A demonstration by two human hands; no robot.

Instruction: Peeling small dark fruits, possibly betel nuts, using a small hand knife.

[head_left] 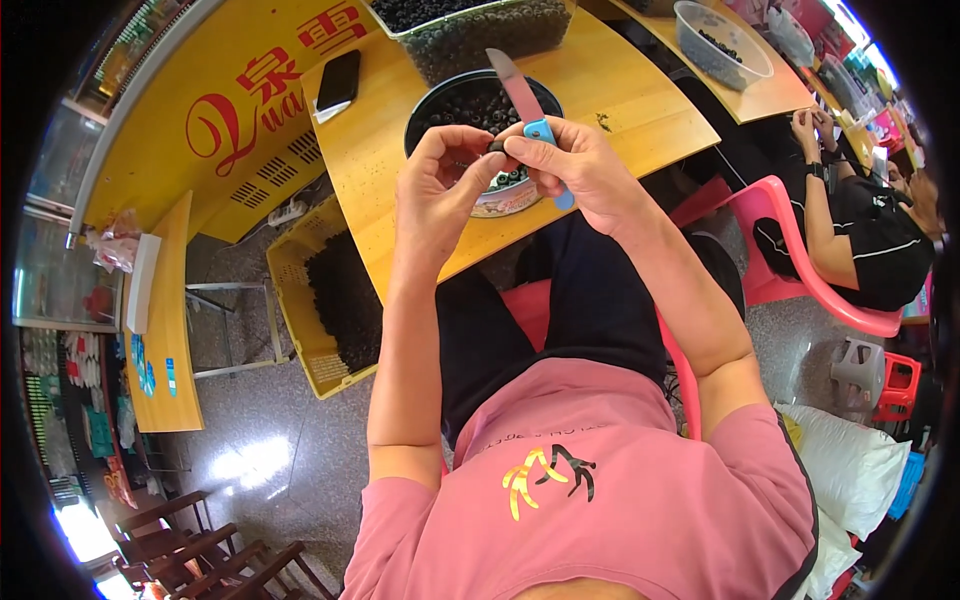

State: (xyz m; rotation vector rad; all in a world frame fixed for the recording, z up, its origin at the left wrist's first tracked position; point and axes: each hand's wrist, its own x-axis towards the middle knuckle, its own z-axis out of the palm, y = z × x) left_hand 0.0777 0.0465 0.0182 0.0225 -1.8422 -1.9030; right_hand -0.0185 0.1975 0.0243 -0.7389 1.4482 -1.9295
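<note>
My left hand [436, 190] pinches a small dark round fruit [496, 147] between thumb and fingertips. My right hand [585, 170] is closed around the blue handle of a folding knife [516, 88], its blade pointing up and away; the right thumb lies close to the fruit. Both hands meet just above a round tin [505, 207] that holds many more of these dark fruits [478, 105]. Part of the tin is hidden behind my hands. A clear plastic tub [490, 45], heaped with the same fruit, stands right behind it.
The tin stands near the front edge of a wooden table [650, 125]. A black phone [339, 80] lies at the table's left. Below, a yellow crate [290, 262] contains dark material. To the right are a clear bowl [697, 55], a pink chair [785, 225] and a seated person [865, 240].
</note>
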